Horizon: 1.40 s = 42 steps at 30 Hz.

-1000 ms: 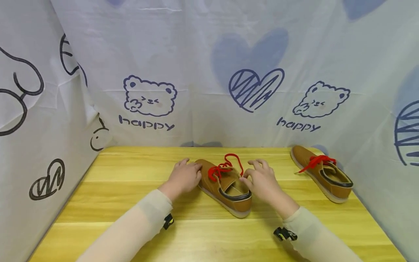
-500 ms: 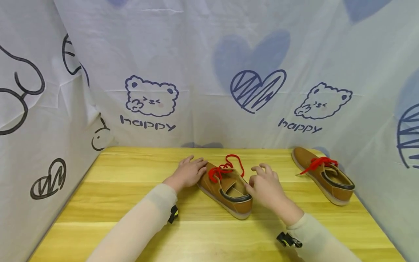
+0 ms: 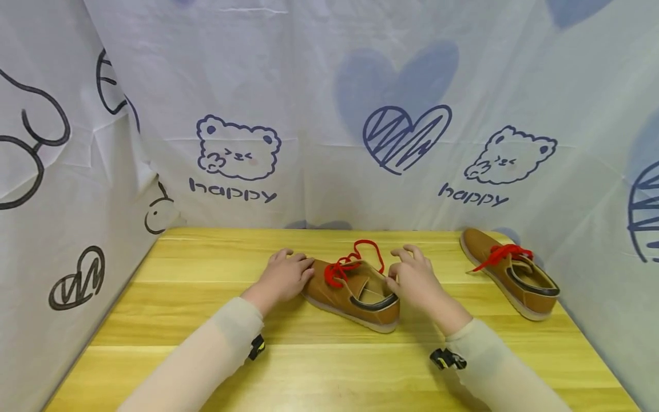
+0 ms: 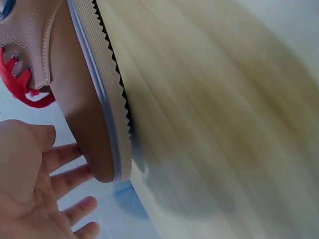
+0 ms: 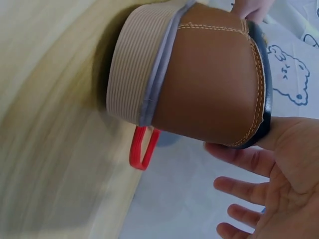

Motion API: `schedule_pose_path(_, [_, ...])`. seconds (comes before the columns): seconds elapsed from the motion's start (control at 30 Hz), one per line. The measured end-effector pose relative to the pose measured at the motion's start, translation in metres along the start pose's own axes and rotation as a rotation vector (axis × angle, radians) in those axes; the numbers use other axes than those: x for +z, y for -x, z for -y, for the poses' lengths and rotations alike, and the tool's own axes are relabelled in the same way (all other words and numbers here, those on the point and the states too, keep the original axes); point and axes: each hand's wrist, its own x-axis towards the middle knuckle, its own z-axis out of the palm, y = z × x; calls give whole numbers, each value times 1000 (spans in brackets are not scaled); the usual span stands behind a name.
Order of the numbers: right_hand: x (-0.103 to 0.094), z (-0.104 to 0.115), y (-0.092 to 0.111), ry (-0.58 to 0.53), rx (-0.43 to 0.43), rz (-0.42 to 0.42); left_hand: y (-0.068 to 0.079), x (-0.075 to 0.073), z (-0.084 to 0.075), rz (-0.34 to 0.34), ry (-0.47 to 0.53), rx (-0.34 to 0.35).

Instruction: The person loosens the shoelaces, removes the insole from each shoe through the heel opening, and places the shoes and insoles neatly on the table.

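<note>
A brown leather shoe with a red lace lies on the table, its toe to the left and its heel to the right. My left hand is at the toe. Seen from the left wrist, its fingers are fairly straight and reach the toe tip, while the thumb stays apart from the leather. My right hand pinches the heel collar between thumb and index finger. The right wrist view hides the thumb tip behind the black collar; the other fingers spread loosely.
A matching brown shoe with a red lace stands at the table's far right. The wooden table meets a white printed cloth at the back and both sides. One lace loop sticks out behind the near shoe.
The shoe has turned, its toe shifting left and towards me while the heel swings slightly away. My left hand moves left with the toe, and my right hand comes closer around the collar.
</note>
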Motion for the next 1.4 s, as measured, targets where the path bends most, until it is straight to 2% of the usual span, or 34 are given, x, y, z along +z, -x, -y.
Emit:
schedule_pose_path(0.27, [1, -9, -8, -8, -28, -8, 17, -3, -7, 8, -26, -39])
schedule_pose_path(0.47, [2, -6, -11, 1, -42, -12, 24, -7, -10, 26, 10, -84])
schedule_pose_path(0.53, [1, -6, -9, 6, -27, -17, 23, -8, -10, 13, 40, -69])
schedule_pose_path(0.63, [-2, -6, 0, 19, 24, -16, 19, -7, -8, 10, 86, -4])
schedule_pose_path(0.73, [-6, -6, 9, 27, 56, -12, 16, -7, -6, 36, 112, 58])
schedule_pose_path(0.83, [-6, -6, 14, 17, 59, -14, 17, -5, -3, 68, 115, 89])
schedule_pose_path(1.07, [-3, -5, 14, -14, 51, -31, 23, -4, 4, 106, 105, 109])
schedule_pose_path(1.4, [2, -10, 5, -32, 9, -44, 37, -5, 5, 100, 85, 105])
